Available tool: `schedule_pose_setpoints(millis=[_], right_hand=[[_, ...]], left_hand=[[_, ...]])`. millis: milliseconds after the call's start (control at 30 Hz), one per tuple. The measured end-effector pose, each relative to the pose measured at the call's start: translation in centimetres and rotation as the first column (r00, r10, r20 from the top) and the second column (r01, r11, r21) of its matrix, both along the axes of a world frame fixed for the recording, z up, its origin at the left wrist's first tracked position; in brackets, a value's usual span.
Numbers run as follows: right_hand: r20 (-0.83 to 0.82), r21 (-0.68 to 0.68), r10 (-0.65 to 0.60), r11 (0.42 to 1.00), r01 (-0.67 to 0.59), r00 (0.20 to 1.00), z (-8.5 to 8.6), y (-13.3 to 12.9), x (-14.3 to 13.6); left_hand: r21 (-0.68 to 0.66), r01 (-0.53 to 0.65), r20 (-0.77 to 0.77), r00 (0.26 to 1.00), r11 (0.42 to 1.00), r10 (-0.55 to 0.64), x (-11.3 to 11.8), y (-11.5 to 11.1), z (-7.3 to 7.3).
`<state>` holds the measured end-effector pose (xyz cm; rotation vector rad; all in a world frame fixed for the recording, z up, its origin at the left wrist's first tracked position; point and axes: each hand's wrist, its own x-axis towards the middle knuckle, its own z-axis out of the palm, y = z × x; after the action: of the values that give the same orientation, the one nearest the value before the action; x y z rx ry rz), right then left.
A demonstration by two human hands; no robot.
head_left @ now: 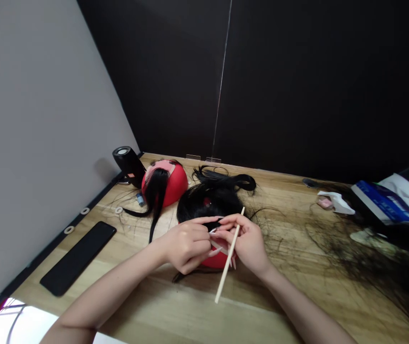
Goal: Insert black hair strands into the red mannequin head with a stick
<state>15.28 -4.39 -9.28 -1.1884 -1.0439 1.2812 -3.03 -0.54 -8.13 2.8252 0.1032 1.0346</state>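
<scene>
A red dome [219, 260] with black hair [207, 200] over its top sits on the wooden table before me. My left hand [190, 244] rests at its near left side, index finger stretched toward the right fingertips and the other fingers curled; whatever it pinches is too small to make out. My right hand [249, 241] is closed round a pale wooden stick [230, 255], which slants down toward me. The fingertips of both hands almost meet over the front of the dome, beside a small whitish patch.
Behind to the left stand another red dome [177, 184] with black hair and a black cylindrical speaker [130, 165]. A black phone-like slab [78, 258] lies at left. Loose dark hair [361, 258], crumpled tissue [340, 203] and a blue packet [386, 203] are at right.
</scene>
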Motion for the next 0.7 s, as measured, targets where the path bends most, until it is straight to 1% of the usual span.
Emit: schedule_pose_setpoints(millis=[200, 333, 467, 567, 700], right_hand=[[-0.048, -0.002, 0.022, 1.0, -0.022, 0.999, 1.3, 0.7, 0.2], [-0.037, 0.045, 0.021, 0.999, -0.019, 0.999, 2.2, 0.9, 0.3], [-0.033, 0.101, 0.013, 0.995, -0.01, 0.999, 2.9, 1.0, 0.5], [-0.029, 0.138, 0.011, 0.99, -0.007, 1.0, 3.4, 1.0, 0.6], [-0.059, 0.154, 0.035, 0.988, -0.026, 0.998, 4.1, 0.7, 0.5]], left_hand=[[-0.006, -0.021, 0.022, 1.0, 1.0, 0.021, -0.2, -0.2, 0.5], [0.029, -0.066, 0.054, 0.996, 0.997, 0.064, -0.2, -0.4, 0.9], [0.05, -0.08, 0.1, 0.992, 0.996, 0.074, -0.3, -0.4, 1.2], [0.066, -0.096, 0.108, 0.99, 0.993, 0.089, -0.4, -0.4, 1.3], [0.107, -0.109, 0.108, 0.989, 0.988, 0.098, -0.4, -0.7, 1.4]])
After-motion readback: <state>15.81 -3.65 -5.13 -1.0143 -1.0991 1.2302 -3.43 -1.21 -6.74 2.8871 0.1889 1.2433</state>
